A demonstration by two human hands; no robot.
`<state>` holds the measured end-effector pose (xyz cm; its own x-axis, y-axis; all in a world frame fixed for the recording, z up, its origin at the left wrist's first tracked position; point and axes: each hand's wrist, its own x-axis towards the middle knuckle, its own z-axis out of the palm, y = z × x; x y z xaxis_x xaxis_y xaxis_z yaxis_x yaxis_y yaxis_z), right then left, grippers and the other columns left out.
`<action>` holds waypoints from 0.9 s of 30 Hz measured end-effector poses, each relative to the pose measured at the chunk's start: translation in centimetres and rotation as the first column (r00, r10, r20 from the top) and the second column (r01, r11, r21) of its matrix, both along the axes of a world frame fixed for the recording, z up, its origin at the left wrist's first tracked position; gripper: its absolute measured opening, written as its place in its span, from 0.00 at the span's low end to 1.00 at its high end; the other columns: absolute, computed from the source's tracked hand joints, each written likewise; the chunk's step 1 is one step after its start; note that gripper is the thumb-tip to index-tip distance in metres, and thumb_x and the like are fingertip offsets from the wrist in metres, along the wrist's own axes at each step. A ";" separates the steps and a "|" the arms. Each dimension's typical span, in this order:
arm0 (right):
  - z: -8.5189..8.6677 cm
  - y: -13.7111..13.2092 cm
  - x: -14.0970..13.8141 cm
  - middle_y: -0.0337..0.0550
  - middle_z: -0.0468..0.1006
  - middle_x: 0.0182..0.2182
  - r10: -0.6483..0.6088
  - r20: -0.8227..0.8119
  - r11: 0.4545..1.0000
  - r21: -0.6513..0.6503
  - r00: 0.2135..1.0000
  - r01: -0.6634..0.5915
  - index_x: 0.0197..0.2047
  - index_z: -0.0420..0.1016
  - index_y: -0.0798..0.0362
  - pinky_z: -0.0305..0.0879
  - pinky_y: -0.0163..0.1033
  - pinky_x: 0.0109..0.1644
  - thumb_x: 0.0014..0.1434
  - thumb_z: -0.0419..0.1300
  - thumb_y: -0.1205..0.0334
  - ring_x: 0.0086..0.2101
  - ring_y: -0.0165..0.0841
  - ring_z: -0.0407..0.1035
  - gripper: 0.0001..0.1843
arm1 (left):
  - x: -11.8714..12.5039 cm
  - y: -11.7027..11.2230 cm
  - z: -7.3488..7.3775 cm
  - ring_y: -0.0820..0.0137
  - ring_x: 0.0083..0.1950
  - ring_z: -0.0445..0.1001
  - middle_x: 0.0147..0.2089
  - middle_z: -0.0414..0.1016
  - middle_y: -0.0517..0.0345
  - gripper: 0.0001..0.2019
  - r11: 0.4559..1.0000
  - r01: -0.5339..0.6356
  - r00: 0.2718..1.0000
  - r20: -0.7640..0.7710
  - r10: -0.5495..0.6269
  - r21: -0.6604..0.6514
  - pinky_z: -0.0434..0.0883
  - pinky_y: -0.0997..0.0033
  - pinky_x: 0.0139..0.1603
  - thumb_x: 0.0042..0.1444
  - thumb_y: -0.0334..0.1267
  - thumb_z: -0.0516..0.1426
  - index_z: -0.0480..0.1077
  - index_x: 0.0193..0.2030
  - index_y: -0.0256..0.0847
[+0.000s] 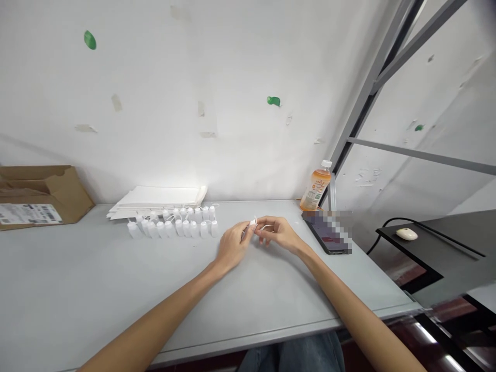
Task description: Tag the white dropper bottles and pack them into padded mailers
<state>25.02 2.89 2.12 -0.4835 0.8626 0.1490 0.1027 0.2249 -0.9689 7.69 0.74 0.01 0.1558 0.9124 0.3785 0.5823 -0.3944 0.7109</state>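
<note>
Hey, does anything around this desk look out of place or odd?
Mainly the wall: it has green blotches, leftover tape scraps and chipped paint at right. On the desk, the phone is pixelated over, so its screen can't be read. The white bottles sit in tidy rows.

Lighting: bright, even; white glare on my stacked white paper sheets (155, 199); faint shadow across the white plaster wall (194, 93). Edges: wide-angle bowing, grey metal frame (368, 88) leaning.
</note>
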 end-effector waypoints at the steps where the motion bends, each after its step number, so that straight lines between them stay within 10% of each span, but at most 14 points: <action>1: 0.0 0.0 -0.1 0.44 0.75 0.32 -0.009 0.001 1.000 0.002 1.000 0.009 0.44 0.76 0.56 0.68 0.35 0.25 0.49 0.66 0.52 0.25 0.29 0.70 0.21 | 0.0 -0.1 0.1 0.70 0.35 0.70 0.38 0.76 0.59 0.19 1.000 0.008 1.000 -0.003 -0.008 0.007 0.62 0.73 0.35 0.65 0.47 0.44 0.73 0.40 0.43; 16: -0.2 -0.5 -1.0 0.46 0.73 0.40 -0.122 0.023 0.990 0.071 0.992 0.120 0.41 0.72 0.54 0.66 0.34 0.24 0.51 0.65 0.52 0.27 0.29 0.71 0.18 | -0.5 -0.5 1.0 0.68 0.35 0.72 0.36 0.70 0.55 0.24 1.000 0.003 0.946 -0.324 0.004 0.020 0.61 0.72 0.32 0.68 0.46 0.37 0.72 0.42 0.45; 27: -0.2 4.0 -5.2 0.44 0.76 0.37 -0.439 0.127 0.874 0.290 0.889 0.390 0.37 0.68 0.53 0.64 0.34 0.23 0.49 0.61 0.56 0.26 0.32 0.73 0.13 | -4.5 0.8 5.4 0.70 0.38 0.71 0.38 0.74 0.55 0.17 0.923 -0.205 0.963 -0.103 0.251 0.327 0.62 0.73 0.38 0.66 0.43 0.43 0.72 0.45 0.42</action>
